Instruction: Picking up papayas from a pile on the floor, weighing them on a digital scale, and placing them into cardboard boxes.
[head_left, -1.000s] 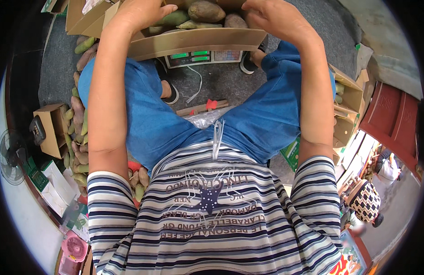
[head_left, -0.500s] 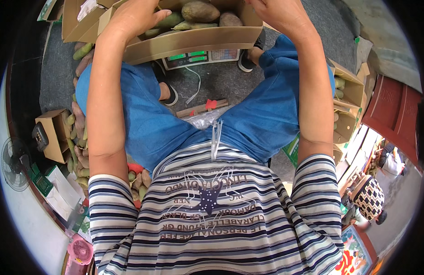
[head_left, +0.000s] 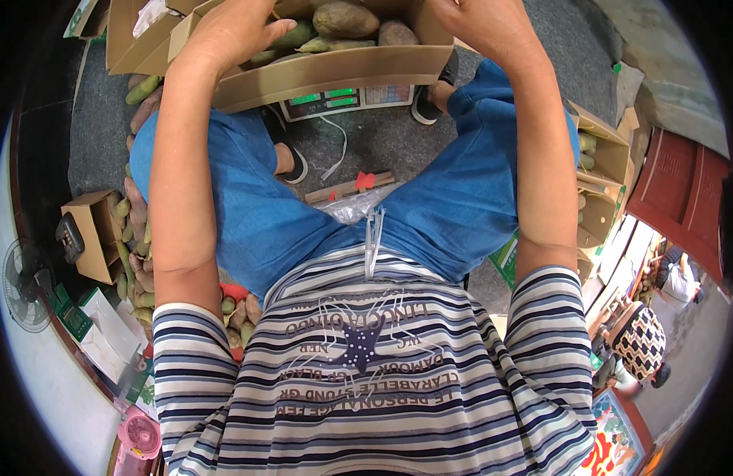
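An open cardboard box (head_left: 342,79) stands at the top of the view, on a scale (head_left: 342,101) with lit green displays. Several oblong brown and green vegetables (head_left: 345,20) lie inside it; I cannot tell their exact kind. My left hand (head_left: 235,36) is over the box's left end, thumb stretched inward above the vegetables, other fingers largely cut off by the upper edge. At the right end is my right hand (head_left: 489,28), its fingertips also mostly out of view. Whether either hand grips the box or a vegetable cannot be made out.
More vegetables (head_left: 135,202) lie along the floor at left, beside a small carton (head_left: 97,234). A fan (head_left: 27,282) stands at far left. Open boxes of produce (head_left: 592,151) are at right. A white cable (head_left: 338,147) hangs from the scale. People (head_left: 640,341) are at far right.
My right hand has shifted very slightly toward the upper edge. The left hand, the box and the vegetables look nearly unchanged.
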The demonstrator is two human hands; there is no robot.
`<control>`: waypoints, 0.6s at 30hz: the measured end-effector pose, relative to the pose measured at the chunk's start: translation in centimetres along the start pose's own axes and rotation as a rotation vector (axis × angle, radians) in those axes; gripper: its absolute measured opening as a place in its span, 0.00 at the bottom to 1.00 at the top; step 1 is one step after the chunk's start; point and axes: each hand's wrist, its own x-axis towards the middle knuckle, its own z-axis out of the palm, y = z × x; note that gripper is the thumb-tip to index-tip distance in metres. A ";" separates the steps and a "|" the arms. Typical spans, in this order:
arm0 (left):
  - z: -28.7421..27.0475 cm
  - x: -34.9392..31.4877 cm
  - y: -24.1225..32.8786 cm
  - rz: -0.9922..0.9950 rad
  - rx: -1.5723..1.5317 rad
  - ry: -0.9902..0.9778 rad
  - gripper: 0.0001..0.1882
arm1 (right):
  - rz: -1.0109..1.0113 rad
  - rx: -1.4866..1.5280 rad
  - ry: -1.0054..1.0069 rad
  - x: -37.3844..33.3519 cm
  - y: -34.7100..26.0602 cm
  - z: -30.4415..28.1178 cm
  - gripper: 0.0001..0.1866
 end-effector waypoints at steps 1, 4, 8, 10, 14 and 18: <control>0.1 0.1 -0.2 -0.018 0.008 -0.009 0.19 | -0.002 -0.002 0.010 0.0 0.0 0.0 0.04; 0.5 0.5 -0.7 -0.048 0.028 -0.039 0.19 | 0.006 -0.027 0.009 0.1 0.1 0.2 0.04; 0.2 0.5 -0.1 -0.040 0.039 -0.047 0.18 | 0.018 -0.054 0.012 0.1 0.4 0.4 0.05; 0.1 0.4 -0.1 -0.040 0.035 -0.044 0.18 | 0.023 -0.061 0.011 0.1 0.4 0.3 0.06; 0.1 0.4 0.0 -0.048 0.026 -0.053 0.18 | 0.037 -0.072 0.014 0.1 0.6 0.4 0.06; 0.3 0.4 -0.1 -0.036 0.028 -0.046 0.18 | 0.035 -0.087 0.027 0.0 0.7 0.5 0.07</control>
